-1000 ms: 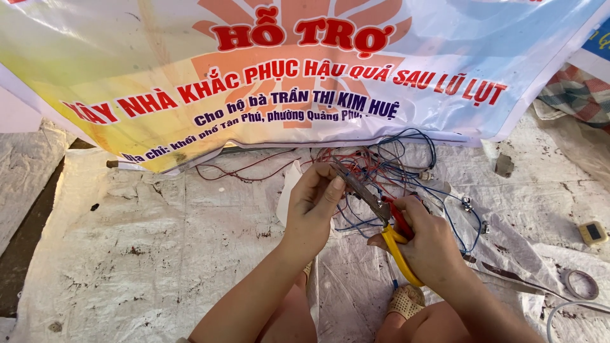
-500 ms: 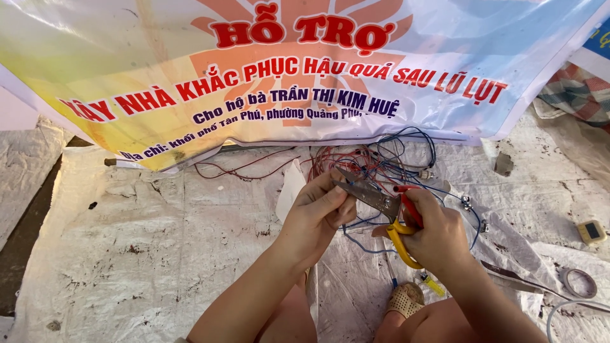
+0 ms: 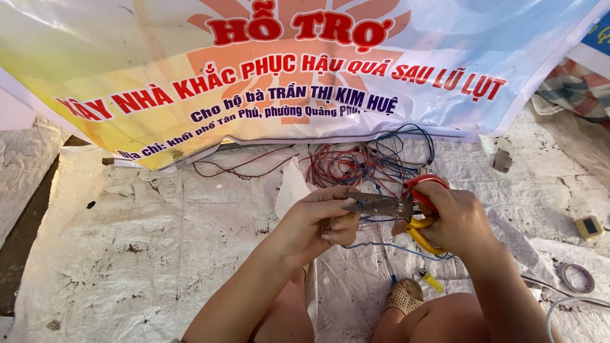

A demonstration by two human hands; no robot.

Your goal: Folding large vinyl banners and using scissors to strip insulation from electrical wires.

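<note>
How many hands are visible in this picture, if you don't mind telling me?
2. The left hand pinches a thin wire at the tip of the pliers; the right hand grips their red and yellow handles, just to the right. No other person's hands show.

Ground covered by a wrinkled, dirty white plastic tarp [image 3: 146, 254], stained and creased. Dark bare strip [image 3: 25, 235] along the left edge. Big printed banner [image 3: 267, 57] hangs across the top, white-blue with yellow-orange fade and red lettering, its bottom edge touching the tarp. Checked cloth [image 3: 572, 89] at upper right. Small grey stone [image 3: 502, 162] near the banner's right end. Bright daylight, soft shadows.
</note>
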